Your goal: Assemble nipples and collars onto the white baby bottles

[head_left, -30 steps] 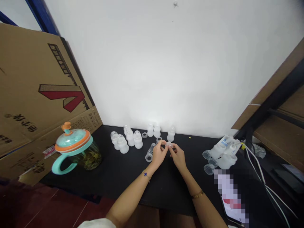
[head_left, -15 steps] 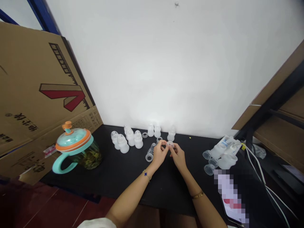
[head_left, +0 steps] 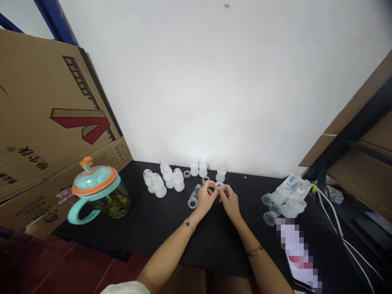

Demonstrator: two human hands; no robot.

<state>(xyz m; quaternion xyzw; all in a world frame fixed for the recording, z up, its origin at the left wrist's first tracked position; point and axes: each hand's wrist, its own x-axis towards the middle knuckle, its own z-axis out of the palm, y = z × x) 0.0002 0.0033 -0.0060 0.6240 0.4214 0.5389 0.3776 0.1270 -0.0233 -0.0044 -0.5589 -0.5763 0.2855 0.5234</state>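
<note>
My left hand point(head_left: 206, 199) and my right hand point(head_left: 229, 201) meet over the black table point(head_left: 159, 228), fingers pinched together on a small clear plastic ring piece point(head_left: 218, 186) held between them. Several small white frosted bottles point(head_left: 167, 179) stand in a cluster to the left, and more bottles point(head_left: 202, 168) line the wall behind my hands. A clear bottle point(head_left: 193, 197) lies on its side just left of my left hand, with a loose ring point(head_left: 186, 174) farther back.
A teal-and-orange lidded mug point(head_left: 98, 194) stands at the table's left, in front of a leaning cardboard box point(head_left: 45, 118). A bag of clear bottles point(head_left: 283, 200) lies at the right, beside white cables point(head_left: 333, 220) and a dark shelf frame point(head_left: 352, 134).
Both hands stay together on the small clear piece, with only slight finger shifts. Nothing else has moved.
</note>
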